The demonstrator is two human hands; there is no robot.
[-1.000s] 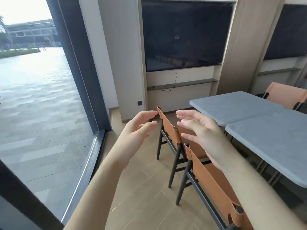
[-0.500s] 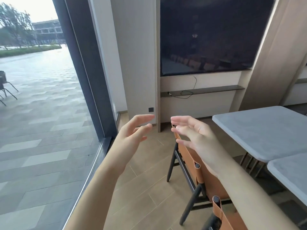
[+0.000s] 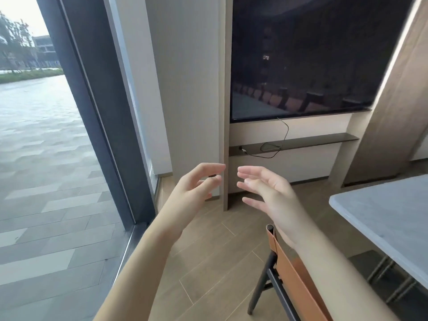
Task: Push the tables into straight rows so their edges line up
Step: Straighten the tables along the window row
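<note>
Table (image 3: pixel 391 218) grey, stone-look, rounded corner at right; left hand (image 3: pixel 194 188) and right hand (image 3: pixel 268 193) grips apart, empty.

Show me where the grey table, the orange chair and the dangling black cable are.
grey table (image 3: pixel 391 218): head view, on its bare top near the corner.
orange chair (image 3: pixel 298 276): head view, on its leather backrest.
black cable (image 3: pixel 286 133): head view, on the strand hanging below the screen.
</note>
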